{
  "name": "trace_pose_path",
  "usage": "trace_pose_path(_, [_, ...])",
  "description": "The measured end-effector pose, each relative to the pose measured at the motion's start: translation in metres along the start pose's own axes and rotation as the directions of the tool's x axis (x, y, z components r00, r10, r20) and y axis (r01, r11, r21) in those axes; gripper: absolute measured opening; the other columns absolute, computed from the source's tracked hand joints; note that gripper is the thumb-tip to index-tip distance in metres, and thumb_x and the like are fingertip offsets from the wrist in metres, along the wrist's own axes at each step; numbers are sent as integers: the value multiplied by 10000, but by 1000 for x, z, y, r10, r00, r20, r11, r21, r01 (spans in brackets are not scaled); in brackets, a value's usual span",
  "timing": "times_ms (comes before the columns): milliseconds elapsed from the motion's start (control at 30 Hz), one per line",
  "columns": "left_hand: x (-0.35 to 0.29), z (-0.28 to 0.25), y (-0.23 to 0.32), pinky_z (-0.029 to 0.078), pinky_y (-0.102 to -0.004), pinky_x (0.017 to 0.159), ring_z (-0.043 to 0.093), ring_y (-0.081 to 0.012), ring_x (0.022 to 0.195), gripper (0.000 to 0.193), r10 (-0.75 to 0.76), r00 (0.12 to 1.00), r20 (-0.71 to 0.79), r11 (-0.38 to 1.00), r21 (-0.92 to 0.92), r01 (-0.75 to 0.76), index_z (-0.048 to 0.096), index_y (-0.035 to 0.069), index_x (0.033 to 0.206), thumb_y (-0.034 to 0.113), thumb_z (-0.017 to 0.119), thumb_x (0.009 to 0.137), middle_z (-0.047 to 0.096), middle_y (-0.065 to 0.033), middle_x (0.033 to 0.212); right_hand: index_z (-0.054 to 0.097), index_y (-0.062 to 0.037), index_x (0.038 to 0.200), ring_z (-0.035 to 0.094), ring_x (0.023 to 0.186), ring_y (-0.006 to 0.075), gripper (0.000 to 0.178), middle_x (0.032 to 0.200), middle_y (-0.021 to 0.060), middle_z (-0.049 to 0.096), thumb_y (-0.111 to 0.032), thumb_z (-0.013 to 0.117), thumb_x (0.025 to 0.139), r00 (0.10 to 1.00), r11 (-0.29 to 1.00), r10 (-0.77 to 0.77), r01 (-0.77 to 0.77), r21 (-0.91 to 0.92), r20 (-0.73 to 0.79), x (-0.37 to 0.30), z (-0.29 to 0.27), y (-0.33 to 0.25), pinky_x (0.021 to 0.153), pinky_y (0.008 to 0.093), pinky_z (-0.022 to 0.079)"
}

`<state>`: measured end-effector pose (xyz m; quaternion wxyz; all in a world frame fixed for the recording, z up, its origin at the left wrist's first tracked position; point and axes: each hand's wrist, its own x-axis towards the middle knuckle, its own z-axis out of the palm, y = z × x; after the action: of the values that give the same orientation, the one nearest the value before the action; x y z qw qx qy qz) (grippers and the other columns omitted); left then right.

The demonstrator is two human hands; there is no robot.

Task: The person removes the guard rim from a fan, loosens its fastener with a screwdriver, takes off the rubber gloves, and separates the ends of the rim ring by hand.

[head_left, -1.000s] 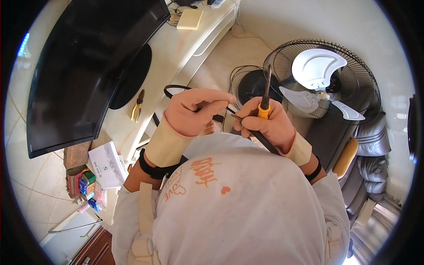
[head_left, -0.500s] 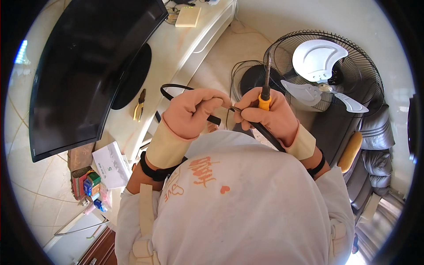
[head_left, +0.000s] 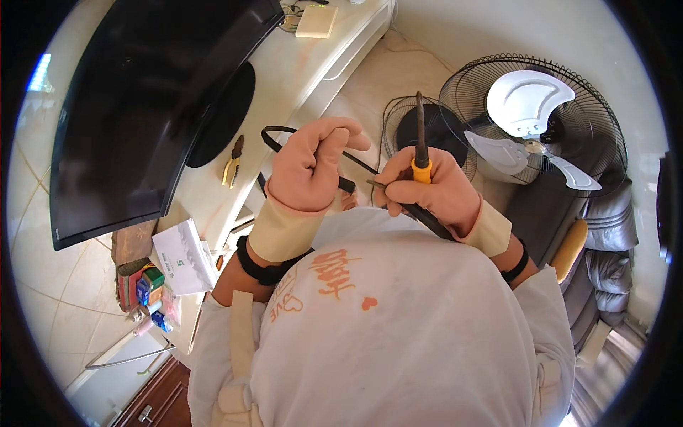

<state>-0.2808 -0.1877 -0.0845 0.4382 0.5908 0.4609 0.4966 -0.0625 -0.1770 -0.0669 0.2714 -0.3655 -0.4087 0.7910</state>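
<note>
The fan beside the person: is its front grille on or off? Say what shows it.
Off. The fan's white blades lie bare in the rear cage, and a separate round grille stands beside it.

This is a home living room, used here as a makeshift repair spot. The landmark is the large black television (head_left: pixel 142 107) standing on a long cream, marble-look console (head_left: pixel 299 78). On the console beside the television's round base lie yellow-handled pliers (head_left: pixel 232 161), and at the console's far end sits a small cream box (head_left: pixel 316 21) with cables. At the console's near end, below the television, rest a white carton (head_left: pixel 183 257) and some small colourful packets (head_left: pixel 146 288). Right of the console, on the pale tiled floor (head_left: pixel 43 285), stands a pedestal fan (head_left: pixel 541 121) with white blades, and just beyond the fan is a grey padded armchair (head_left: pixel 605 228)
</note>
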Motion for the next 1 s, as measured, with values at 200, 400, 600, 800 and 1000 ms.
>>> trace_pose_path(200, [5,1,-7,447,-192,522,551,-46,579,240,133,987,-88,991,39,-130,642,5,1120,198,510,1066,753,-101,955,680,19,958,672,707,159,99,834,115,701,2,679,860,999,998,37,-37,57,-5,14,3,-2,658,276,527])
trace_pose_path(400, [8,-1,-14,444,-193,535,536,-34,570,222,186,977,-109,980,91,-176,651,6,1113,162,500,1066,748,-88,990,680,-2,958,656,695,159,102,752,118,680,-20,679,858,995,983,46,-60,175,83,28,-2,12,632,291,507])
trace_pose_path(600, [13,-2,-20,439,-188,539,530,-26,575,214,274,944,-182,937,269,-220,657,-3,1117,142,510,1061,744,-80,995,666,0,999,626,705,152,135,761,116,681,-66,675,882,987,983,120,-134,127,111,32,5,-2,641,282,488])
trace_pose_path(800, [15,0,-23,474,-198,592,578,-54,634,209,273,936,-224,934,294,-202,654,-12,1129,142,533,1056,743,-86,1000,662,6,1004,614,702,147,151,781,116,683,-98,670,895,984,979,133,-149,137,121,36,1,-3,658,279,488])
trace_pose_path(1000, [17,-4,-17,539,-282,804,666,-155,860,215,314,921,-231,948,134,-289,661,-19,1121,151,552,1047,739,-111,1021,653,9,984,591,668,135,138,750,102,670,-90,668,888,991,979,75,-94,180,110,37,-2,0,662,272,484])
